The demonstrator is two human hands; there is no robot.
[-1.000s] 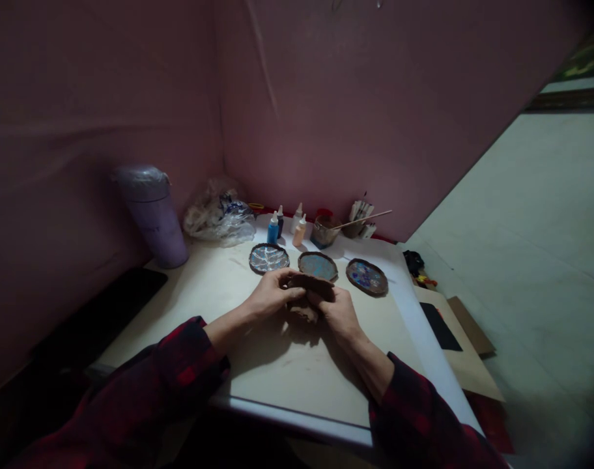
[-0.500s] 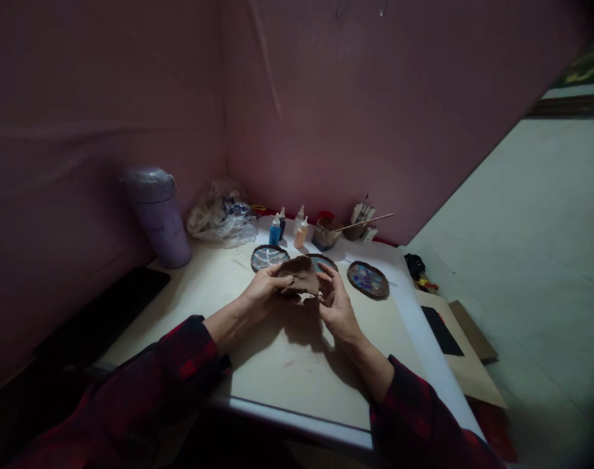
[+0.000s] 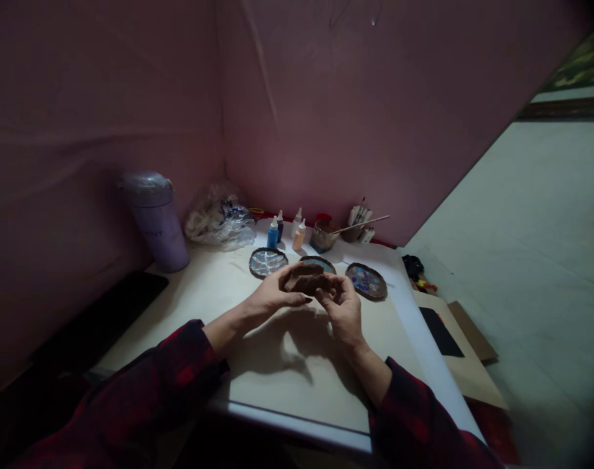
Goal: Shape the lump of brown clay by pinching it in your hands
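Between my two hands, above the table, is a lump of brown clay [image 3: 304, 279] with an uneven edge. My left hand [image 3: 276, 290] grips its left side, thumb stretched along the near face. The fingers of my right hand [image 3: 343, 301] are closed on the right end, with the thumb bent in front. Just behind the clay lie shallow dishes with dark rims: one with white lines on blue [image 3: 268, 262], one with a pale blue inside [image 3: 321, 262] partly hidden by the clay, and one with blue and purple patches [image 3: 366, 281].
Small paint bottles [image 3: 299, 236] stand at the back, beside a water cup [image 3: 325, 237] with a brush across it. A purple tumbler [image 3: 157, 225] and a crumpled plastic bag [image 3: 221, 218] are at the left. Cardboard [image 3: 473, 371] lies beyond the table's right side.
The clay has turned from showing a broad face to a narrower, flatter view. My right fingers have closed around its right end, and my left thumb has shifted lower along it.
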